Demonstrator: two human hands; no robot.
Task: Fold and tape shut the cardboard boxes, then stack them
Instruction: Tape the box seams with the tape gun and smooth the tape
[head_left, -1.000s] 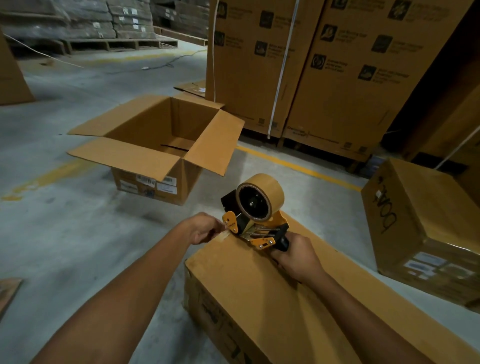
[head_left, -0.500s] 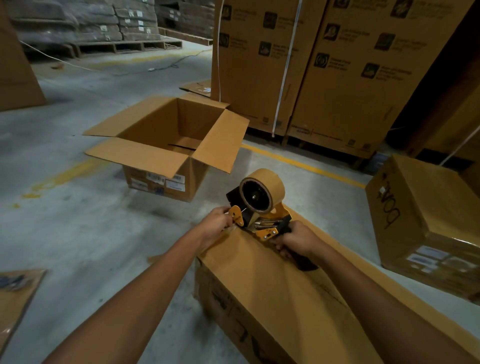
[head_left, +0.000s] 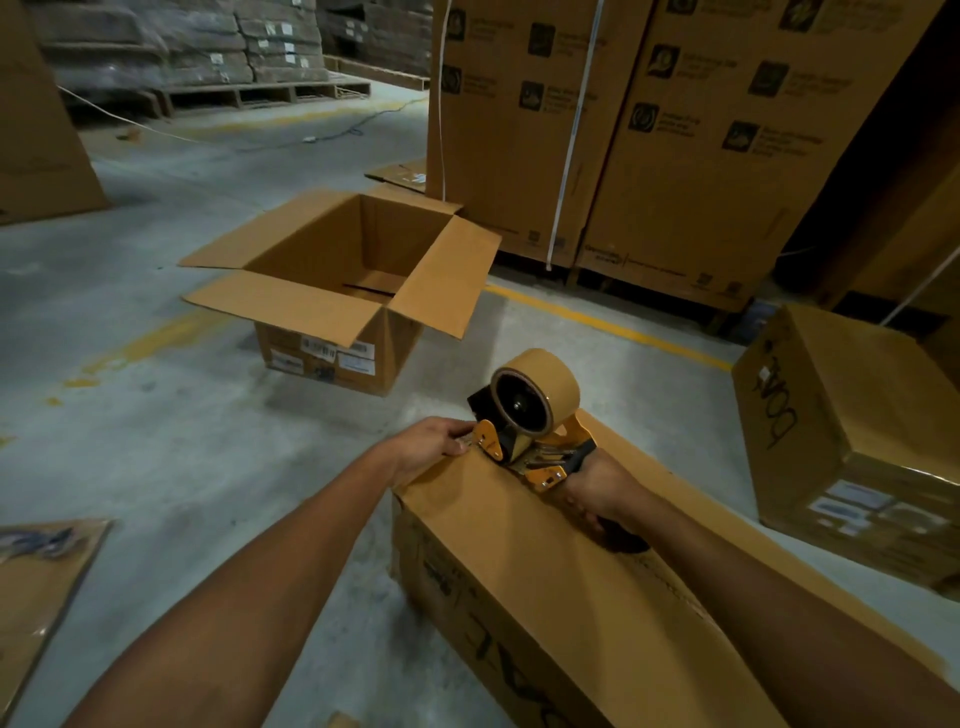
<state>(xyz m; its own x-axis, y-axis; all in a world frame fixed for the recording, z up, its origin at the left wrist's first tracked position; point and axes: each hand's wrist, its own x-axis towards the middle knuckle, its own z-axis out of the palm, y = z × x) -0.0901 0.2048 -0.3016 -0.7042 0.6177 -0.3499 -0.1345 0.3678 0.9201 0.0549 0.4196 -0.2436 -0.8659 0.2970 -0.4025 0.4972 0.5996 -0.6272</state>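
A: Where's the long box (head_left: 519, 545)?
B: Flaps shut, on the floor (head_left: 156, 441), nearest the camera. The tape dispenser (head_left: 530, 415) sits on its top at the far end, brown roll upright.
A: Hands?
B: The right hand (head_left: 602, 493) is wrapped round the dispenser's black handle, on top of the long box. The left hand (head_left: 431, 447) is at the long box's far left corner, fingers curled, touching the dispenser's yellow front plate. Can't tell whether they pinch tape.
A: Other boxes?
B: An open box (head_left: 332, 312) beyond the long box, leftward, flaps out, standing apart. A closed box (head_left: 841, 415) with black scrawl, right of the long box, well apart. Some tall cartons (head_left: 675, 130) farther behind. A flat cardboard sheet (head_left: 36, 571) left of the long box, at the frame edge
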